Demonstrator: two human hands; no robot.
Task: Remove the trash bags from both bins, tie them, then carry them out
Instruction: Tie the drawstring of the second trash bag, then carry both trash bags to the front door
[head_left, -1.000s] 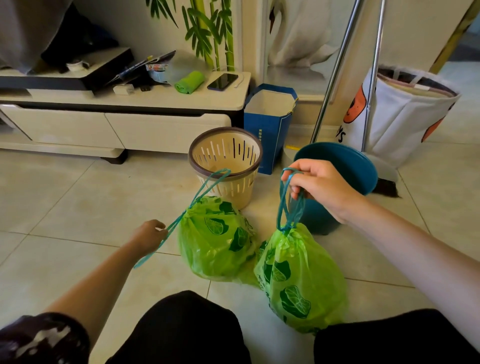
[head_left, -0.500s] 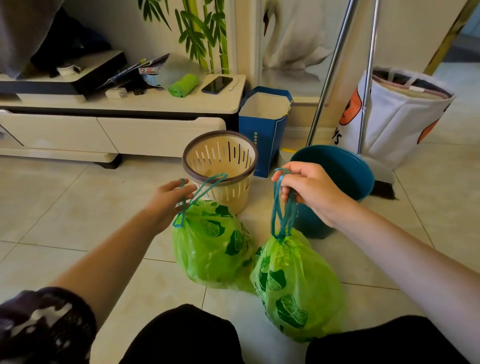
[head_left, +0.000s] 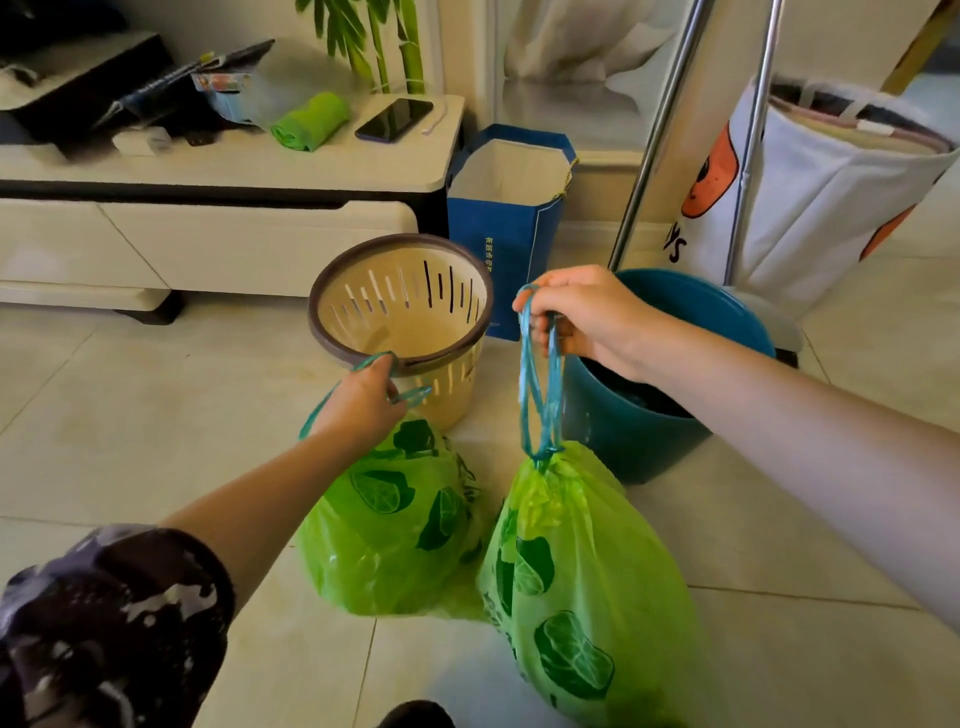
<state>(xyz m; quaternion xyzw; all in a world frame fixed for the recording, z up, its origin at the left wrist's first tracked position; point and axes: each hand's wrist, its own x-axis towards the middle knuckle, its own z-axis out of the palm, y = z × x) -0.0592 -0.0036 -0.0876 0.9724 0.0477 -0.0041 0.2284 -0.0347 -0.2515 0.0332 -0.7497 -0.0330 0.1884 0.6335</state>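
Two green leaf-print trash bags with teal drawstrings sit in front of me. My right hand (head_left: 587, 317) grips the drawstring loops of the right bag (head_left: 587, 587), whose neck is cinched and pulled taut. My left hand (head_left: 361, 402) is closed on the drawstring of the left bag (head_left: 389, 525), which rests on the tiled floor. Behind them stand a cream slotted bin with a brown rim (head_left: 400, 301) and a teal bin (head_left: 670, 384), both without liners.
A blue paper bag (head_left: 506, 223) stands behind the bins beside a low white cabinet (head_left: 208, 244) carrying a phone and clutter. Two metal poles (head_left: 654, 140) and a white fabric hamper (head_left: 831, 192) are at the right. My knees are at the bottom edge.
My left hand moved from low left up to the left bag's top and closed on its drawstring. My right hand kept its grip and drew the right bag's drawstring taut.
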